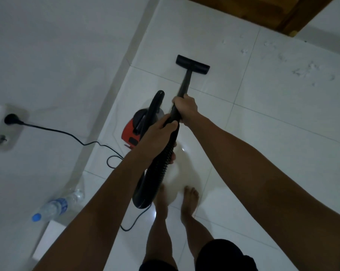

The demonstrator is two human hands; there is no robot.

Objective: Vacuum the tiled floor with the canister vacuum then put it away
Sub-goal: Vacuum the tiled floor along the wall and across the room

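Two hands grip the vacuum: right hand (184,107) closed around the black wand (184,83), left hand (158,137) closed around the ribbed hose (161,165). Floor nozzle (193,63) rests on the tiled floor (262,133), upper center. Red canister (131,132) sits center-left, its cord (67,133) plugged into the wall socket (10,119) at left.

The scene is dimly and coolly lit, with a bluish-grey cast over the white floor tiles (282,133). A soft overhead reflection is seen as a pale glare patch on the glossy tiles near the bare feet (189,200). Shadows are faint and diffuse. Fine detail is softened by noise, and straight lines are bowed toward the edges by wide-angle distortion.
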